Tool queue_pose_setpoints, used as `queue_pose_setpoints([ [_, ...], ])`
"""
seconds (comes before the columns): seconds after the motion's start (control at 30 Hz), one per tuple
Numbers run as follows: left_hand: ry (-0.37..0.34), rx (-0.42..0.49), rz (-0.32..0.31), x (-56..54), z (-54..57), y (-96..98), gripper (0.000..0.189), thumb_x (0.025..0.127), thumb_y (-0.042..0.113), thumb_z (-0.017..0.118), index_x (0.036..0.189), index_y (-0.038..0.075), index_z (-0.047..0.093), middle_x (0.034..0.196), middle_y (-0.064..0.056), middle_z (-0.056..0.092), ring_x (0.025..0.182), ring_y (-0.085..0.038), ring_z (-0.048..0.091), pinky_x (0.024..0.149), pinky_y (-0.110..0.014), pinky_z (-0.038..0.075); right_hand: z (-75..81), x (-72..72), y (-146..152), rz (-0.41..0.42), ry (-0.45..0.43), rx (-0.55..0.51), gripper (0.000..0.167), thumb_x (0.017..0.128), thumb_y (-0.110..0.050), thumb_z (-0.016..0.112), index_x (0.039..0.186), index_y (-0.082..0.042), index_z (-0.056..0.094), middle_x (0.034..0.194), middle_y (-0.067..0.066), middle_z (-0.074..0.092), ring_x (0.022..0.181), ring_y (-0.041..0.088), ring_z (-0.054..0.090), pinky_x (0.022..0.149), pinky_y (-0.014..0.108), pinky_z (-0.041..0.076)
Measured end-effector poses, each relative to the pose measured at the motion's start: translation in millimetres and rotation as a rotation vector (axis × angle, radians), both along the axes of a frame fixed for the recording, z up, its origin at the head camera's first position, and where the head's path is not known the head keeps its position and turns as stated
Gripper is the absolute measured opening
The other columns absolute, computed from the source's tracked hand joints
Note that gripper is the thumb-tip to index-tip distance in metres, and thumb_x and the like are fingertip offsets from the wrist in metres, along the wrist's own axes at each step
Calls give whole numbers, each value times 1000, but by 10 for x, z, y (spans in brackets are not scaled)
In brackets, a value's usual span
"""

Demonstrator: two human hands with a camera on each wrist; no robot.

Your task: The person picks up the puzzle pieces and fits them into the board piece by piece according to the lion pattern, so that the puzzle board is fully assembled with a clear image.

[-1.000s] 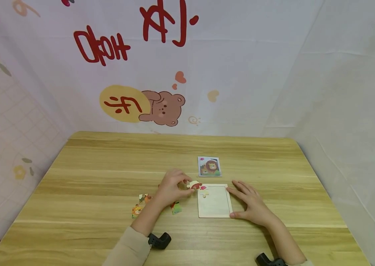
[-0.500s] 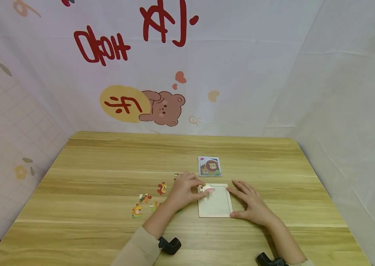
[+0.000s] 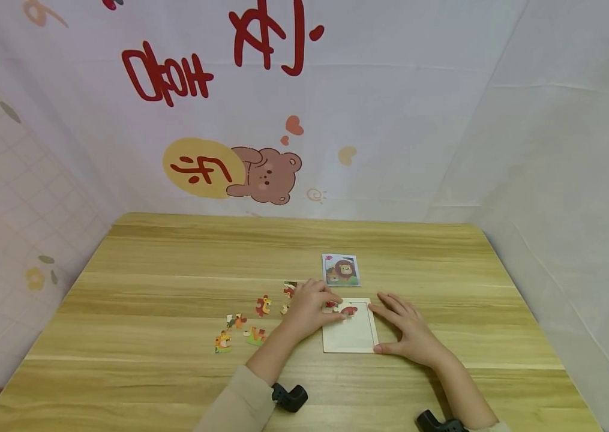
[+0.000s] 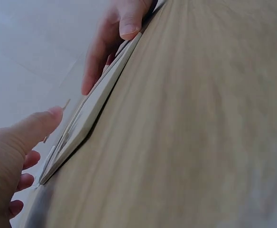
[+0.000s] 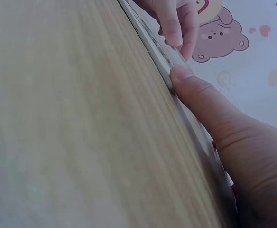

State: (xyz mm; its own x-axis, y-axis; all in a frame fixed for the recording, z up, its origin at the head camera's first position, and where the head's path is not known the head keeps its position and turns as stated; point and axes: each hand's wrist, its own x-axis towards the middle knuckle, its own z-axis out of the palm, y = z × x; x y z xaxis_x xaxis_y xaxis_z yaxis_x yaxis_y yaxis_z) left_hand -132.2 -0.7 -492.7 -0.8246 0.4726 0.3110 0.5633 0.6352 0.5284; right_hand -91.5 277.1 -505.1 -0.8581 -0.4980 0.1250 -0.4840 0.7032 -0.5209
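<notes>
My left hand (image 3: 311, 309) pinches a red and white jigsaw puzzle piece (image 3: 348, 311) between thumb and forefinger, over the upper part of a shallow pale puzzle tray (image 3: 350, 341). In the left wrist view the piece shows edge-on as a thin sliver beyond the thumb. Another piece (image 3: 330, 305) with pink and red on it lies in the tray's upper left corner, partly covered by the fingers. Spread along the tray's right side, my right hand (image 3: 407, 330) touches it with the thumb at the lower corner and a fingertip near the upper one.
Several loose puzzle pieces (image 3: 255, 335) lie on the wooden table (image 3: 147, 384) left of the tray, some partly behind the left hand. Beyond the tray lies a picture card (image 3: 341, 271) with a lion on it. A printed cloth (image 3: 390, 120) hangs behind the table.
My left hand has carried the piece rightward from the tray's left edge to over its upper part. More loose pieces show on the left. The right hand has stayed in place.
</notes>
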Motion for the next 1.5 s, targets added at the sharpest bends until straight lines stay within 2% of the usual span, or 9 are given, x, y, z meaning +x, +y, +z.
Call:
queue_pose_setpoints([
  [0.43,-43,-65,37,-34,-63,83,35,75,51,77,99,26,76,88,13,52,88,-8,44,81,-34,32,-2,1,15,-5,-19,-5,87,70,-60,75,144,-23,47,154,9,28,140,36,16,102,65,8],
  [0.8,-37,-68,51,-4,-56,59,34,75,50,77,100,27,76,87,12,47,83,-9,41,79,-34,32,-5,1,10,-11,-26,8,87,70,-62,73,144,-24,46,154,8,27,140,36,16,102,65,8],
  [1.0,-27,-56,42,7,-51,47,28,79,45,76,99,27,76,90,10,50,83,-10,41,79,-35,31,-11,0,3,-6,-27,4,87,71,-62,74,144,-23,47,154,9,27,140,36,16,102,65,8],
  [1.23,7,-59,44,10,-53,48,27,78,44,77,97,26,77,91,8,52,85,-11,44,79,-35,33,-10,-7,9,-5,-23,7,87,70,-62,74,144,-23,46,154,8,27,140,36,16,103,64,8],
  [1.5,-6,-71,76,14,-42,64,27,76,45,78,97,27,77,91,8,52,85,-11,44,78,-35,32,-9,-5,5,-1,1,-3,86,70,-58,76,143,-22,48,153,11,29,139,38,18,101,66,10],
])
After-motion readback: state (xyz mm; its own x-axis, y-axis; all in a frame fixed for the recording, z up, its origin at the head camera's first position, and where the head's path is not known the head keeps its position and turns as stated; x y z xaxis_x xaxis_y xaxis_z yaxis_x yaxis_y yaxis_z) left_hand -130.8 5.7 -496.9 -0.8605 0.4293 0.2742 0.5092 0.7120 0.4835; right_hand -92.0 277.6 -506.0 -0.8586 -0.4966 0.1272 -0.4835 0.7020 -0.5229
